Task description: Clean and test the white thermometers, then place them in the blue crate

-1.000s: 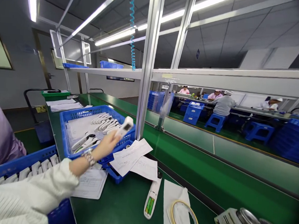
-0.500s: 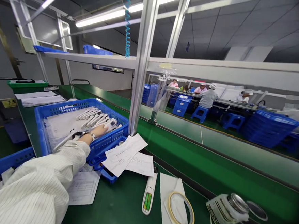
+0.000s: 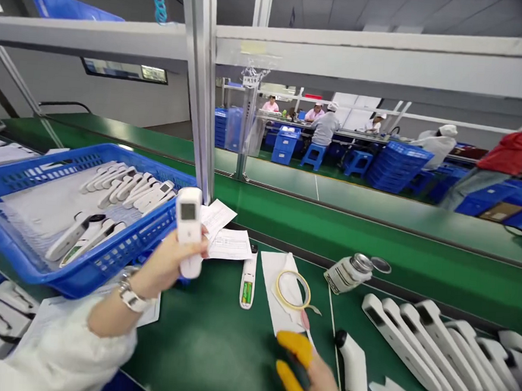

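My left hand (image 3: 166, 266) is closed round a white handheld thermometer (image 3: 188, 226), held upright with its small screen facing me, just right of the blue crate (image 3: 81, 269). That crate holds several more white thermometers (image 3: 129, 189) on a white sheet. My right hand (image 3: 308, 377) is low at the bottom edge; two fingers wear yellow finger cots and curl over something dark that I cannot make out. A white thermometer (image 3: 354, 369) lies on the green table right beside it.
An open thermometer with green batteries (image 3: 248, 278) lies at the centre, next to papers (image 3: 228, 241), a tape ring (image 3: 292, 290) on white cloth and a tipped jar (image 3: 349, 272). A row of white thermometers (image 3: 429, 350) lies right. An aluminium post (image 3: 200, 96) stands behind. People work beyond.
My left hand reached into the blue crate, then drew back out toward me with a white thermometer in it. The view swung right and down, and my right hand came into sight.
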Tool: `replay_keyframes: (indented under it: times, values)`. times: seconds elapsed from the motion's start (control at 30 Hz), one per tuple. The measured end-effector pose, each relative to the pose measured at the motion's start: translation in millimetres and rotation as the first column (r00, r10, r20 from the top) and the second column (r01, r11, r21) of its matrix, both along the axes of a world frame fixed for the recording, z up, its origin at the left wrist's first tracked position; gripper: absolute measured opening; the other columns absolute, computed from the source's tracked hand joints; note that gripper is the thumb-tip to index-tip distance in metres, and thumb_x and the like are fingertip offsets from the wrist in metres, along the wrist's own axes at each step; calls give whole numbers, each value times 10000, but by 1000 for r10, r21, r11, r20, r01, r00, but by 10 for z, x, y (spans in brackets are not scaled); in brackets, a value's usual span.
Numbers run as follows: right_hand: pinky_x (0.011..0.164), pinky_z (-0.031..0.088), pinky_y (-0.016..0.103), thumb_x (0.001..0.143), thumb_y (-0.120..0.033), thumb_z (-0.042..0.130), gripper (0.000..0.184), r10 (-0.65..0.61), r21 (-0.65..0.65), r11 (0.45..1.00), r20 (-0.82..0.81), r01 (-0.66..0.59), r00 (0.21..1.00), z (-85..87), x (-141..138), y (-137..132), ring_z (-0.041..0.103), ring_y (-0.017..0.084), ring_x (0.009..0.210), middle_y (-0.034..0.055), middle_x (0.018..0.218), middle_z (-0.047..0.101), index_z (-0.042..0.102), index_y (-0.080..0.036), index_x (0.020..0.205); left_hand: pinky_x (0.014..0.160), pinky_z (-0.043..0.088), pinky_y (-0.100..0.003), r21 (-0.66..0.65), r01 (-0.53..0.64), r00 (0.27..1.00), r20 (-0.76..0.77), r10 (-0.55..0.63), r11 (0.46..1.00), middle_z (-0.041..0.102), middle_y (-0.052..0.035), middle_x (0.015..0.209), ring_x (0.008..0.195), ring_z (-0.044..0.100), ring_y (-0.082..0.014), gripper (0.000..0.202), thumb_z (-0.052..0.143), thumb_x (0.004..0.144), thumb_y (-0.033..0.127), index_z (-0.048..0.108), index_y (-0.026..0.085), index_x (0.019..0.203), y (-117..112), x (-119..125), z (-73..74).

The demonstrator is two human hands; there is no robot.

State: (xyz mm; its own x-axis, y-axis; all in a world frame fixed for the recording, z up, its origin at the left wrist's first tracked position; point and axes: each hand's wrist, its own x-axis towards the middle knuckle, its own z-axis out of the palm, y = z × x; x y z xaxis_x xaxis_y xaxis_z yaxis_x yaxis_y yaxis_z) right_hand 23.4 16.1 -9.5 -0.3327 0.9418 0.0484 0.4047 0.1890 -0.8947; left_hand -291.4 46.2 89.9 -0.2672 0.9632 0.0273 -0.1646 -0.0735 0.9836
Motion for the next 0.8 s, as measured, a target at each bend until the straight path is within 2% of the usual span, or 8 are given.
replay_keyframes:
  times: [0.07, 0.1, 0.13, 0.2, 0.37, 0.47, 0.6, 0.8]
  values:
    - [973, 415, 390, 762, -276, 610, 290, -13, 69, 998, 90, 7, 996, 106, 69, 271, 573, 268, 1067, 62, 1112, 650, 653, -261, 1048, 565, 470, -225, -20, 115, 991, 68, -113, 993, 580, 28, 656, 576, 577, -110, 321, 729, 621, 260, 529, 164, 853, -49, 434, -151]
    - [956, 425, 404, 787, -253, 547, 318, -35, 139, 990, 230, 3, 973, 145, 120, 419, 577, 268, 1060, 83, 1135, 637, 627, -227, 1095, 559, 472, -231, -43, 170, 984, 61, -168, 984, 576, 23, 657, 579, 579, -115, 302, 701, 651, 283, 516, 162, 857, -42, 638, -227]
    - [944, 430, 405, 802, -216, 494, 336, -86, 187, 982, 375, 15, 923, 169, 179, 561, 576, 266, 1061, 111, 1151, 625, 609, -183, 1116, 558, 478, -244, -62, 233, 972, -1, -233, 971, 581, 14, 669, 589, 587, -127, 280, 660, 689, 308, 503, 162, 867, -13, 829, -298]
    - [938, 428, 403, 791, -152, 450, 373, -183, 220, 973, 553, 69, 813, 168, 296, 792, 573, 270, 1072, 156, 1167, 611, 587, -115, 1136, 627, 497, -266, -88, 344, 884, -305, -354, 935, 624, -29, 780, 685, 618, -151, 224, 545, 773, 333, 502, 158, 908, 100, 1164, -413]
    - [794, 474, 359, 776, -190, 493, 277, -217, 204, 973, 658, 106, 722, 38, 406, 941, 639, 265, 901, 130, 976, 678, 662, -144, 990, 707, 470, -315, -135, 432, 688, -590, -423, 892, 654, -51, 839, 822, 615, -225, 169, 596, 691, 217, 575, 177, 853, 522, 1734, -556]
    - [716, 457, 355, 783, -211, 479, 246, -232, 213, 970, 689, 115, 686, 5, 386, 891, 643, 280, 858, 123, 929, 682, 693, -176, 901, 769, 459, -379, -193, 454, 529, -727, -438, 870, 643, -50, 810, 851, 602, -237, 151, 599, 713, 200, 592, 169, 861, 685, 1940, -636]
    - [673, 424, 332, 754, -175, 479, 253, -253, 217, 966, 701, 138, 667, 11, 393, 864, 643, 274, 826, 127, 916, 684, 692, -179, 891, 791, 476, -399, -296, 456, 333, -818, -469, 839, 620, -46, 908, 859, 593, -182, 231, 567, 821, 310, 581, 144, 982, 771, 2077, -793]
    - [673, 394, 305, 759, -199, 483, 217, -257, 211, 965, 657, 155, 709, 21, 418, 865, 625, 252, 831, 117, 909, 675, 684, -172, 835, 774, 489, -380, -339, 446, 200, -864, -461, 829, 610, -51, 950, 856, 592, -170, 284, 524, 852, 364, 568, 144, 1027, 865, 2099, -951]
